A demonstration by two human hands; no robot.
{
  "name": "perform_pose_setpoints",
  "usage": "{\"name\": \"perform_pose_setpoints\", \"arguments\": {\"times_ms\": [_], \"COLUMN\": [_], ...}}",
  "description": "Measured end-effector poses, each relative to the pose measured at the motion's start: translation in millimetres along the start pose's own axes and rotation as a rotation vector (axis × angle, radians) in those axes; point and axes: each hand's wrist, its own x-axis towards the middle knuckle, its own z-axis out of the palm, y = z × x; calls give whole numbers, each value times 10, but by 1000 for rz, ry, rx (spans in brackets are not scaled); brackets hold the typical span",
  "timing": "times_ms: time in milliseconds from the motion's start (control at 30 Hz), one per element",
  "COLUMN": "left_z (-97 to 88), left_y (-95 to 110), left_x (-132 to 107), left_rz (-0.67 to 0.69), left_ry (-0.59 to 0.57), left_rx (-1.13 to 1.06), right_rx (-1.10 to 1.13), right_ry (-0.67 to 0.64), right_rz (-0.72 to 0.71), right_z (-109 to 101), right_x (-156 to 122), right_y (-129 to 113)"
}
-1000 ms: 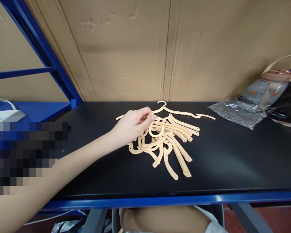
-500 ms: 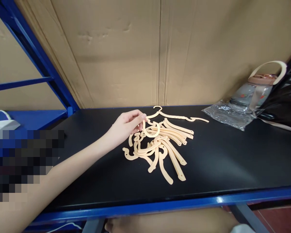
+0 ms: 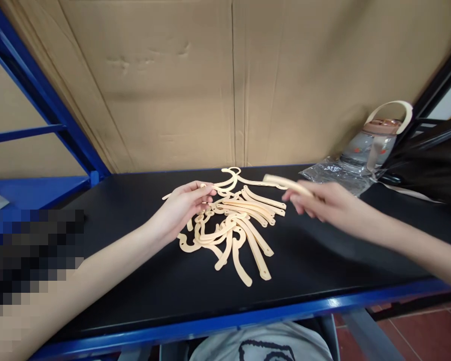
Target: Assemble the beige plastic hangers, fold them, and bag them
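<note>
My left hand pinches a cream plastic hanger hook by its end, just above the left side of a pile. The hook's curve points right and up. In my right hand is a cream, slightly curved hanger arm, gripped near one end with its free end pointing left. That hand is a little blurred. Between and below the hands lies the pile of loose hanger parts, made of several hooks and flat arms. Behind the pile rests a joined hanger, partly hidden by the held hook and my left hand.
The black tabletop has a blue front edge. A cardboard wall rises behind it. At the back right stand a clear water bottle and crumpled plastic film. A blue metal frame borders the left.
My right hand has come into view from the right, holding a hanger arm. The hook in my left hand has turned from hanging downward to pointing upward. The view has shifted slightly.
</note>
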Motion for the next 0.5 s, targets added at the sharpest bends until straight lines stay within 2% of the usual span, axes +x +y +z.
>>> {"name": "perform_pose_setpoints", "arguments": {"times_ms": [33,67,133,200,367,500], "left_z": [31,63,125,176,265,333], "left_y": [-18,-37,-75,-104,-110,-89], "left_x": [-19,-41,-88,-137,-260,-373], "left_rz": [49,110,235,339,464,466], "left_ry": [44,98,181,219,242,162], "left_rx": [-36,-56,-49,-10,12,50], "right_rx": [67,74,66,74,30,-5], "right_ry": [40,74,94,68,-38,-57], "right_rz": [146,174,172,136,-39,-112], "right_z": [-4,33,198,424,901,1133], "right_x": [138,257,421,490,532,656], "right_y": [147,265,391,371,-30,-401]}}
